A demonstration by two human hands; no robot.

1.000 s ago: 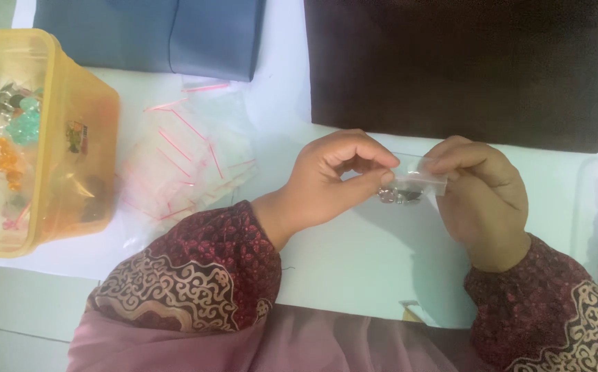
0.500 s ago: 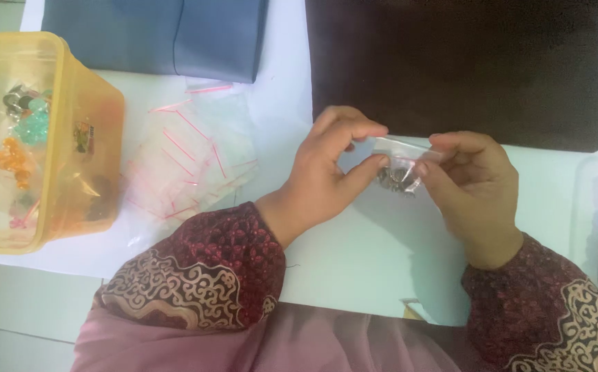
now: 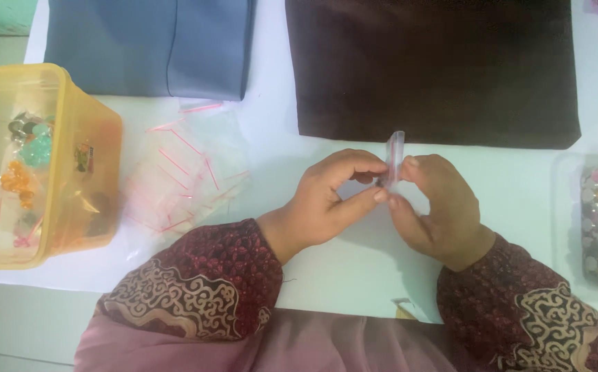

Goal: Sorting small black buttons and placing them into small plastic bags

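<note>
Both hands meet over the middle of the white tabletop (image 3: 519, 193), pinching one tiny clear zip bag (image 3: 395, 155) between them. The left hand (image 3: 333, 200) has thumb and forefinger closed on the bag's lower edge, and the right hand (image 3: 437, 207) grips it from the other side, so the bag stands upright with its red seal strip on top. Looks like it's held on end that way so the dark little bits inside drop to the bottom and stay clear of the seal, though what they are is too small to tell

The rest seems laid out for easy reach. A loose heap of empty bags (image 3: 189, 172) with the same red strips sits just left of the left hand. Further left is a yellow tub (image 3: 99, 158) with coloured beads and bits in it, and at the right edge a clear tray (image 3: 568, 227) full of sequin-like pieces, close to the right hand. Two folded cloths lie along the far side, one blue (image 3: 154, 45) and one brown (image 3: 437, 69), well out of the way
</note>
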